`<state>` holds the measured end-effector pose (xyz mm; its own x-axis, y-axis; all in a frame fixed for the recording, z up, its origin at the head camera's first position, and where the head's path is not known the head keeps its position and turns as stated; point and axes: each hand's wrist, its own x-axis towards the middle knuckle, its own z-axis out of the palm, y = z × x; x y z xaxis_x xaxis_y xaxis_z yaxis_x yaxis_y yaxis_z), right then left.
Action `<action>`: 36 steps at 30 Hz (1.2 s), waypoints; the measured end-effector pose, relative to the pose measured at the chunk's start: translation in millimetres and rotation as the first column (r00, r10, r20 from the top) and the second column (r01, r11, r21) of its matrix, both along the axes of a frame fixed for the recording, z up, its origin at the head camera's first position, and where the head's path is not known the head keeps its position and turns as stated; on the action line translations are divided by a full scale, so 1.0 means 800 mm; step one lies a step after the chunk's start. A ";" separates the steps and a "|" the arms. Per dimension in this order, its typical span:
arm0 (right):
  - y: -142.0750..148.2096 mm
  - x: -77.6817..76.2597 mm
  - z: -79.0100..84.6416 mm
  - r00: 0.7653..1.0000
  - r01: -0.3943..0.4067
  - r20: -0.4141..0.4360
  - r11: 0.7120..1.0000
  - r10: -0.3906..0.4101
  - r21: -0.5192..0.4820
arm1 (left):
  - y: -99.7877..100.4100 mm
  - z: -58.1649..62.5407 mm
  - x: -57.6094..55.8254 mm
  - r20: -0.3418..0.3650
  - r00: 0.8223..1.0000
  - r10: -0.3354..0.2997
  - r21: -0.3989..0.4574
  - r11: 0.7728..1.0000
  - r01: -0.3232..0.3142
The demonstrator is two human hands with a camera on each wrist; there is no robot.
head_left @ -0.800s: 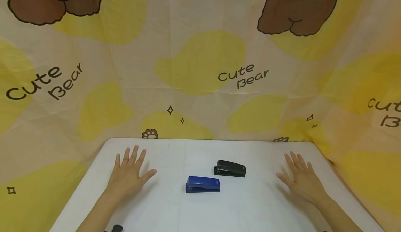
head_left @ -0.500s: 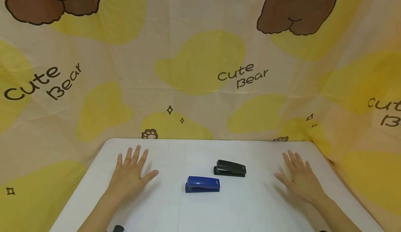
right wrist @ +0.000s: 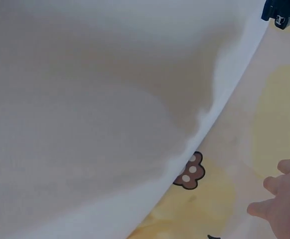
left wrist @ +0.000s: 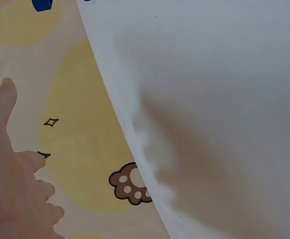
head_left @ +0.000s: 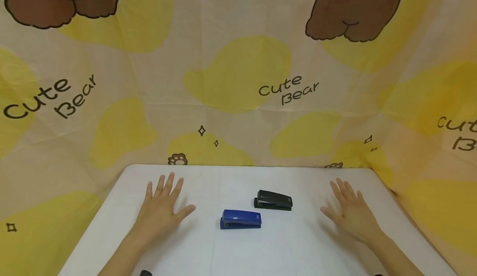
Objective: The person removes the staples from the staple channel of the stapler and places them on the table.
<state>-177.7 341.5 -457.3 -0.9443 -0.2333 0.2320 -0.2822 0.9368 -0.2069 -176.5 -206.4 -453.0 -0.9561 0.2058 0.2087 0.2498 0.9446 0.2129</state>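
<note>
A blue stapler (head_left: 241,219) lies on the white table near its middle. Behind it and a little to the right is a black stapler (head_left: 273,200). My left hand (head_left: 161,210) hovers over the table to the left of the blue stapler, fingers spread and holding nothing. On the other side, my right hand (head_left: 350,214) is held above the table right of the black stapler, its fingers straight and thumb out. In the right wrist view, part of the black stapler (right wrist: 283,11) shows at the top corner; a bit of the blue stapler (left wrist: 42,5) shows in the left wrist view.
The white table (head_left: 290,247) has rounded far corners. A patterned cloth (head_left: 231,73) with bears and yellow patches hangs directly behind it and along both sides. Shadows of both hands fall on the tabletop.
Both hands have moved inward toward the staplers, the left one to the right and the right one to the left. The staplers stay where they were.
</note>
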 end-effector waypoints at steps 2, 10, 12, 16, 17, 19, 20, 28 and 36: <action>-0.004 0.001 0.000 1.000 -0.003 -0.001 1.000 0.003 -0.004 | 0.004 0.001 0.001 -0.018 1.000 -0.003 -0.007 1.000 0.003; -0.017 0.005 -0.002 0.999 -0.026 -0.022 0.999 0.025 -0.026 | 0.022 0.000 0.005 -0.054 0.998 -0.039 0.004 0.999 0.039; -0.023 0.006 -0.002 0.999 -0.034 -0.022 0.999 0.033 -0.039 | 0.027 -0.001 0.005 -0.056 0.997 -0.046 0.003 0.999 0.047; -0.035 0.007 0.000 0.999 -0.047 -0.019 0.998 0.046 -0.052 | 0.037 -0.002 0.007 -0.058 0.996 -0.063 0.007 0.998 0.064; -0.038 0.008 0.001 0.999 -0.048 -0.018 0.998 0.047 -0.051 | 0.039 -0.003 0.008 -0.061 0.996 -0.067 0.008 0.998 0.068; -0.043 0.009 0.001 0.998 -0.054 -0.024 0.997 0.053 -0.056 | 0.043 -0.004 0.009 -0.065 0.995 -0.077 0.015 0.997 0.078; -0.046 0.009 0.001 0.998 -0.059 -0.028 0.996 0.057 -0.060 | 0.045 -0.004 0.010 -0.070 0.994 -0.082 0.020 0.996 0.084; -0.069 0.013 -0.003 0.996 -0.084 -0.025 0.991 0.082 -0.101 | 0.055 -0.004 0.013 -0.092 0.991 -0.100 0.061 0.992 0.106; -0.090 0.017 -0.006 0.995 -0.100 -0.025 0.989 0.098 -0.113 | 0.065 -0.005 0.012 -0.075 0.990 -0.118 0.108 0.986 0.126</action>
<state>-164.3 269.9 -461.9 -0.9129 -0.2966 0.2806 -0.3775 0.8747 -0.3039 -167.2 -154.7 -456.6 -0.9081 0.2916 0.3005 0.3791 0.8772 0.2946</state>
